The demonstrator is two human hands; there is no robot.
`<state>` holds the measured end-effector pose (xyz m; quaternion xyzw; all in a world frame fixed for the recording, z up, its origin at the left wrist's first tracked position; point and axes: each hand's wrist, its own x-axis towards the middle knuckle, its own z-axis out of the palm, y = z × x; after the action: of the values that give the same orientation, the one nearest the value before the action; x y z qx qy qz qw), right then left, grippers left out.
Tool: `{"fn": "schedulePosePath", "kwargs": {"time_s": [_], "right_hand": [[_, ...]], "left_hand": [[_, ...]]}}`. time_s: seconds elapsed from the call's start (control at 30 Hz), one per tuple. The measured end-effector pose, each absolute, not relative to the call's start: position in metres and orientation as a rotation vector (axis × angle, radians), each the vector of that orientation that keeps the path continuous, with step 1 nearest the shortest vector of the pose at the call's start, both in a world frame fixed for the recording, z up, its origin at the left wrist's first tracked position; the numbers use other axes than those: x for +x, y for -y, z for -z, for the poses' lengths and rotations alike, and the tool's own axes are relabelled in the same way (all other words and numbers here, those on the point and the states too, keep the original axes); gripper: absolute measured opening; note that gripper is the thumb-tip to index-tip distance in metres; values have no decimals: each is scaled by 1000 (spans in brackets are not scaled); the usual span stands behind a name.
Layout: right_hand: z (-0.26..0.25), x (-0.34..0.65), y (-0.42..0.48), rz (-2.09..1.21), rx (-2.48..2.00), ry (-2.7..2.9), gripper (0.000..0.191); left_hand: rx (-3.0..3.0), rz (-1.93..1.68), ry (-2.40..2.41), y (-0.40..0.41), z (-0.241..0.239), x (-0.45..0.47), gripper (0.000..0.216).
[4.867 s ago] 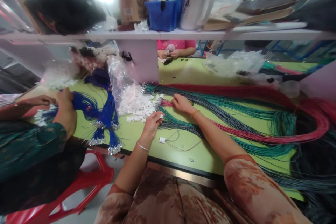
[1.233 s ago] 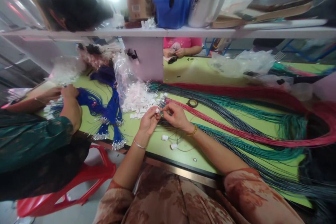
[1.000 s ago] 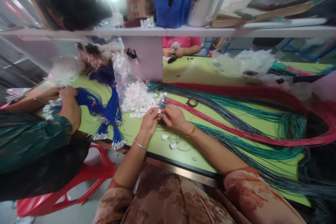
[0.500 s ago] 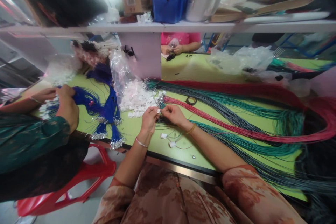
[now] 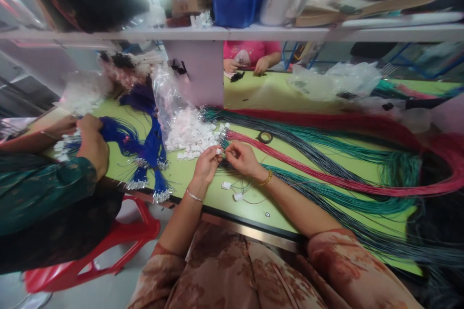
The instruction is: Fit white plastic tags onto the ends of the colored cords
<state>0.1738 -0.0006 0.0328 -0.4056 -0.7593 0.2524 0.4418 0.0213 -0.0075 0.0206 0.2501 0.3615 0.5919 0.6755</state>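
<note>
Near the middle of the green-yellow table point(image 5: 250, 212), my left hand point(image 5: 207, 164) pinches a small white connector housing point(image 5: 219, 151). Close on its right, my right hand point(image 5: 243, 158) has thumb and forefinger pressed together on a thin wire whose end points at the housing. Just beyond my fingers lie the tips of a red wire bundle point(image 5: 275, 151) and a heap of white connector housings point(image 5: 194, 135). Below my right hand, two white connectors point(image 5: 232, 190) with wires attached rest on the table. Green wires point(image 5: 308, 186) and dark wires point(image 5: 326, 207) run off to the right.
A co-worker's hands point(image 5: 90, 140) handle blue wires point(image 5: 119, 133) at left, beside a red stool point(image 5: 134, 231). Another person in pink point(image 5: 250, 53) sits across. A roll of tape point(image 5: 265, 137) lies among the wires. A shelf point(image 5: 145, 35) holding a blue bin point(image 5: 237, 2) spans overhead.
My fingertips have shifted slightly; the housing and wire end stay close together between my hands. The person across has moved their hands apart.
</note>
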Motion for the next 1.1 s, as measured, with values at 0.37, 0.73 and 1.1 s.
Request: {"fn": "schedulePosePath", "kwargs": {"time_s": [0.37, 0.73, 1.1], "right_hand": [[-27, 170, 0, -490, -1010, 2027, 11], [-28, 176, -8, -763, -1072, 1992, 19], [-15, 179, -57, -513, -1490, 2224, 7]], "left_hand": [[698, -1360, -915, 12, -17, 26, 20], [809, -1397, -1033, 13, -10, 28, 18], [726, -1381, -1160, 4, -19, 8, 12]]}}
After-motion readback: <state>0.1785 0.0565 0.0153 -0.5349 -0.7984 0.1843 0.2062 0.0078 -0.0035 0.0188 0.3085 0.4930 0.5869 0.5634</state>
